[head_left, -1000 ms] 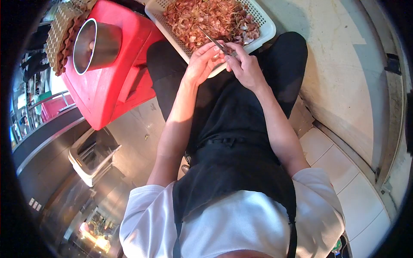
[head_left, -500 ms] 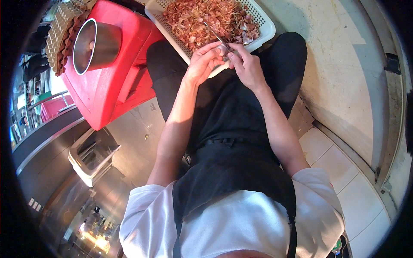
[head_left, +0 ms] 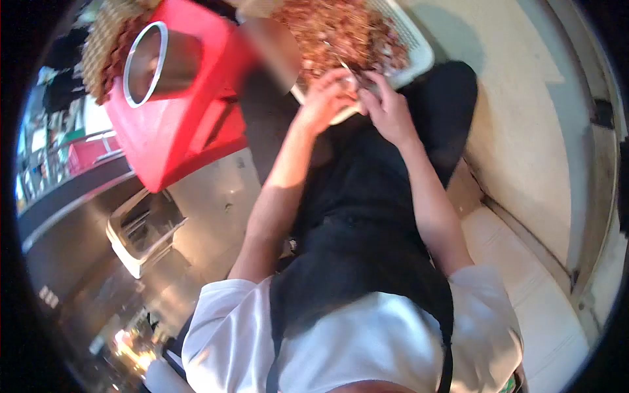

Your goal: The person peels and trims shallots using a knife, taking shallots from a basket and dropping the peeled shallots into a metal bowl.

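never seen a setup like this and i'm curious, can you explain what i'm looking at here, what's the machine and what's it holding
There's no machine: these are a person's two bare hands. Every picture comes from one camera worn on the head, looking forward and down, so you see the black apron from above. The lens bends things near the edges.

At the top, a pale plastic basket holds a heap of reddish, papery pieces, perhaps onion or shallot. The right hand grips a knife; the left hand is close beside it, but blur hides whether it holds anything. On the left, a metal pot stands on a red box.
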Motion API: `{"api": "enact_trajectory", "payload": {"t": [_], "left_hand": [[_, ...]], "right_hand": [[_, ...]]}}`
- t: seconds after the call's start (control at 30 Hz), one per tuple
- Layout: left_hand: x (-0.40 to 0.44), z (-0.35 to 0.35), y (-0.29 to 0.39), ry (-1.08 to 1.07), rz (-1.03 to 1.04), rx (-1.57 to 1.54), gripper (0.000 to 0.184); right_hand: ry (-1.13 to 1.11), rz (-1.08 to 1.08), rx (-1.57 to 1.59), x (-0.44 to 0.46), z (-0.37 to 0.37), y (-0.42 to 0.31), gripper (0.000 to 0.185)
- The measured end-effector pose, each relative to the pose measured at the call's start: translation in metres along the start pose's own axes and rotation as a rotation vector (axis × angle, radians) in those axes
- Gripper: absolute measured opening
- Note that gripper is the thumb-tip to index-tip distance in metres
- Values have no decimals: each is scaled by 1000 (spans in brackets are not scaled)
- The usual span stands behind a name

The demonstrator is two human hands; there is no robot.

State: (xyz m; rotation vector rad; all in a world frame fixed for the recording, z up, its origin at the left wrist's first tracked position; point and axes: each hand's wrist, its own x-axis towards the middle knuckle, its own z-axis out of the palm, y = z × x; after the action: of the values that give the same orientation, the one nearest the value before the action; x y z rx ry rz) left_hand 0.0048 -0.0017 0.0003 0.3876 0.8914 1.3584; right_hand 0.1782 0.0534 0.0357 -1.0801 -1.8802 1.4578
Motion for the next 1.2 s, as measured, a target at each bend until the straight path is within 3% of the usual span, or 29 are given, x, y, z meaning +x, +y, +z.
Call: {"api": "enact_trajectory", "payload": {"t": [0.07,0.17,0.33,0.57,1.2], "left_hand": [[-2,4,-1,-16,8,-22,33],[0,10,0,36,-6,16,20],[2,6,2,29,2,-10,21],[-6,20,6,-11,-29,-2,24],[-3,16,5,-5,-53,-45,25]], "right_hand": [[-17,23,0,-2,2,-1,35],[-67,61,70,-2,-1,-5,35],[-26,-1,35,2,4,-9,36],[-64,178,126,-2,-3,-21,33],[-29,107,59,-1,-1,-12,30]]}}
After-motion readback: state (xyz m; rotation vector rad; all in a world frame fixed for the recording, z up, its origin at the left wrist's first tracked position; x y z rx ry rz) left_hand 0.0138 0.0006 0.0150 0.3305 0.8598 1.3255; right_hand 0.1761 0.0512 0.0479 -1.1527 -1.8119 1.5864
